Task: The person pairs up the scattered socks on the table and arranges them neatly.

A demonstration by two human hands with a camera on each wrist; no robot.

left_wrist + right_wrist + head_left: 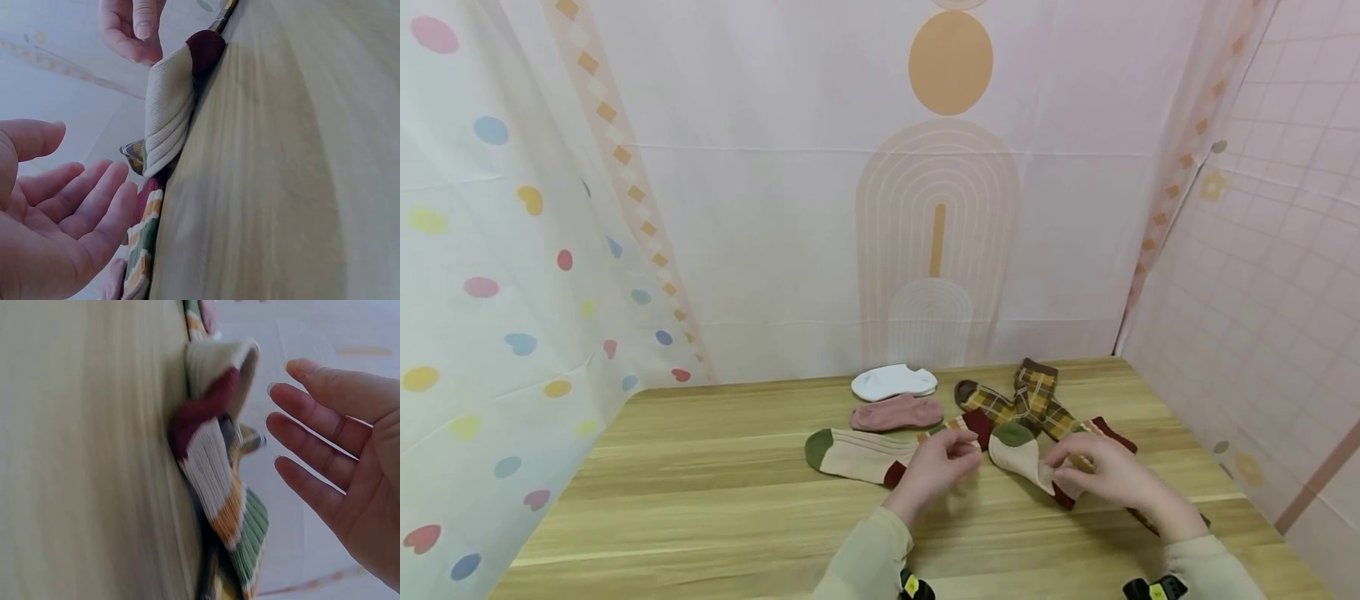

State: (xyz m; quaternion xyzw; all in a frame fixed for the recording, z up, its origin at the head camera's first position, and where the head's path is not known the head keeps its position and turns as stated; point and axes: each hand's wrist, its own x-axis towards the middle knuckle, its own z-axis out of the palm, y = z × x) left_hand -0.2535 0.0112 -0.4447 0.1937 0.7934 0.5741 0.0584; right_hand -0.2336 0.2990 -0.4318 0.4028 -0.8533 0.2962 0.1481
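Observation:
My left hand (936,471) hovers over the cuff end of a cream ribbed sock (857,454) with a green toe and dark red cuff. Its fingers are loosely extended and hold nothing in the left wrist view. Beside the cuff of a second, bent cream sock (1017,458) is my right hand (1105,471), relaxed and holding nothing. The right wrist view shows a gap between those fingers and the cream sock (215,365). Near them lies a white, orange and green striped sock (240,515). Another striped sock (145,240) with a dark red end appears below the left fingertips.
Brown and yellow plaid socks (1036,392) lie overlapped behind the right hand. Pink socks (898,412) and white socks (891,382) sit farther back on the wooden table (700,492). Patterned cloth (760,233) hangs along the table's back and sides.

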